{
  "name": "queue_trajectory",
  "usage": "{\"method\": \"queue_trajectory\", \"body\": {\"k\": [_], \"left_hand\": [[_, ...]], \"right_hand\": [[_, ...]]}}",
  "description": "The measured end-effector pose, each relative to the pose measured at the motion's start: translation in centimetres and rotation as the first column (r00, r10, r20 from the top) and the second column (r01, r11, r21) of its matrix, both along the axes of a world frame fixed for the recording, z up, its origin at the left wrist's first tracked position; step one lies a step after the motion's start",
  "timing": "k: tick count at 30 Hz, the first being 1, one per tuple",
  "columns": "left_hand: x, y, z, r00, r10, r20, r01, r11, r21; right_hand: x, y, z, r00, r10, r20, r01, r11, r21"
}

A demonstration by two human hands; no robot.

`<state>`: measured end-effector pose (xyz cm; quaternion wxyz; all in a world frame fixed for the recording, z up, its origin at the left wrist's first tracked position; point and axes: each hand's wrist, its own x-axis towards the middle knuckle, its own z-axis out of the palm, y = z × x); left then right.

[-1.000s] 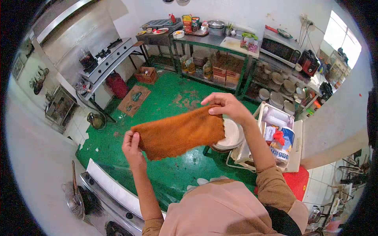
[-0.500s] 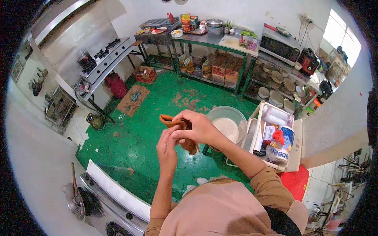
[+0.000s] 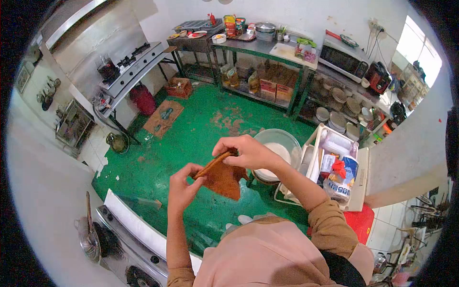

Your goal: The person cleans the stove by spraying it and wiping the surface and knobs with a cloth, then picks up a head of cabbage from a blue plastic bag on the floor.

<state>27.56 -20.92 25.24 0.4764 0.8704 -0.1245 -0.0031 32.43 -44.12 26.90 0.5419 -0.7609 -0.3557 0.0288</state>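
Observation:
An orange-brown cloth (image 3: 224,182) hangs in the air in front of me, its top edge folded over. My left hand (image 3: 183,185) pinches the left end of that edge between thumb and fingers. Higher up and to the right, my right hand (image 3: 248,152) is closed on the other end. The cloth drapes down between the hands, and part of its right side lies behind my right hand.
Beside my right forearm stand a clear tub (image 3: 277,150) with pale contents and a cream cart (image 3: 315,143) loaded with bottles and packs. A stove (image 3: 129,260) is at lower left. Steel tables (image 3: 258,48) line the far wall above the green floor (image 3: 201,115).
My left hand has moved left and away from the right hand. The bunched cloth is now spread out and hangs between them.

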Motion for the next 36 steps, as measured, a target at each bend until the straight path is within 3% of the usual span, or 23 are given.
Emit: {"method": "queue_trajectory", "body": {"k": [2, 3, 5, 6, 8, 9, 13, 15, 17, 18, 20, 21, 23, 27, 29, 30, 32, 33, 35, 36], "left_hand": [[-0.4, 0.8, -1.5, 0.998, 0.034, 0.051, -0.033, 0.999, -0.025], [-0.6, 1.1, -2.5, 0.992, 0.069, 0.103, -0.064, 0.997, -0.050], [-1.6, 1.6, -4.6, 0.992, 0.100, 0.073, -0.099, 0.995, -0.024], [-2.1, 1.8, -5.9, 0.991, 0.125, 0.045, -0.126, 0.992, 0.003], [-3.8, 2.4, -9.7, 0.974, 0.176, 0.145, -0.190, 0.978, 0.090], [-5.0, 2.8, -11.7, 0.947, 0.208, 0.244, -0.254, 0.951, 0.176], [-11.4, 3.8, -18.0, 0.914, 0.369, 0.170, -0.404, 0.868, 0.289], [-15.5, 3.3, -19.6, 0.757, 0.628, -0.180, -0.597, 0.777, 0.197], [-18.3, 2.7, -19.4, 0.647, 0.708, -0.282, -0.682, 0.703, 0.200], [-19.8, 2.4, -20.4, 0.579, 0.701, -0.417, -0.768, 0.641, 0.011], [-23.4, 1.3, -23.6, 0.511, 0.629, -0.586, -0.860, 0.357, -0.365], [-24.7, 0.9, -22.8, 0.433, 0.675, -0.597, -0.898, 0.270, -0.346], [-26.0, 1.4, -20.3, 0.312, 0.752, -0.581, -0.942, 0.326, -0.083], [-30.0, 3.0, -23.2, 0.201, 0.883, -0.425, -0.980, 0.180, -0.090], [-31.2, 4.7, -24.6, 0.107, 0.914, -0.391, -0.972, 0.014, -0.234], [-31.3, 5.6, -22.3, 0.030, 0.926, -0.376, -0.992, -0.018, -0.122], [-31.8, 6.6, -20.2, -0.080, 0.957, -0.280, -0.982, -0.124, -0.145], [-32.2, 6.9, -20.0, -0.132, 0.966, -0.224, -0.968, -0.174, -0.179], [-33.5, 6.8, -21.7, -0.177, 0.966, -0.190, -0.965, -0.208, -0.159], [-34.1, 6.6, -23.1, -0.204, 0.968, -0.149, -0.965, -0.224, -0.136]], "right_hand": [[0.3, 0.0, -1.4, 0.994, -0.039, 0.106, 0.061, 0.975, -0.214], [0.6, 0.4, -2.9, 0.994, -0.033, 0.104, 0.055, 0.975, -0.216], [0.7, 1.8, -6.7, 0.970, -0.013, 0.244, 0.114, 0.907, -0.406], [0.3, 2.6, -7.7, 0.970, -0.002, 0.243, 0.105, 0.906, -0.411], [-1.1, 4.5, -9.8, 0.991, 0.060, 0.116, 0.030, 0.757, -0.653], [-1.7, 5.4, -11.9, 0.991, 0.079, 0.109, 0.012, 0.752, -0.659], [-2.9, 8.7, -18.5, 0.968, 0.250, 0.006, -0.177, 0.704, -0.688], [-4.2, 10.6, -19.7, 0.912, 0.408, -0.050, -0.331, 0.657, -0.678], [-5.0, 12.9, -19.3, 0.854, 0.507, -0.118, -0.426, 0.549, -0.719], [-5.4, 14.1, -19.8, 0.799, 0.584, -0.144, -0.494, 0.500, -0.711], [-6.5, 16.5, -20.9, 0.708, 0.678, -0.197, -0.579, 0.398, -0.711], [-7.4, 17.6, -21.0, 0.633, 0.744, -0.212, -0.631, 0.338, -0.698], [-8.8, 20.1, -20.5, 0.584, 0.770, -0.258, -0.674, 0.282, -0.683], [-12.1, 25.1, -21.5, 0.452, 0.843, -0.292, -0.728, 0.160, -0.666], [-13.9, 27.9, -21.5, 0.485, 0.865, -0.129, -0.697, 0.293, -0.655], [-14.7, 29.1, -21.4, 0.453, 0.881, -0.133, -0.707, 0.264, -0.656], [-16.5, 31.1, -20.9, 0.464, 0.883, 0.066, -0.762, 0.436, -0.479], [-17.5, 31.8, -21.2, 0.445, 0.893, 0.062, -0.771, 0.418, -0.481], [-19.2, 32.9, -21.9, 0.467, 0.842, 0.271, -0.762, 0.539, -0.359], [-19.8, 33.2, -23.4, 0.457, 0.848, 0.267, -0.769, 0.528, -0.361]]}}
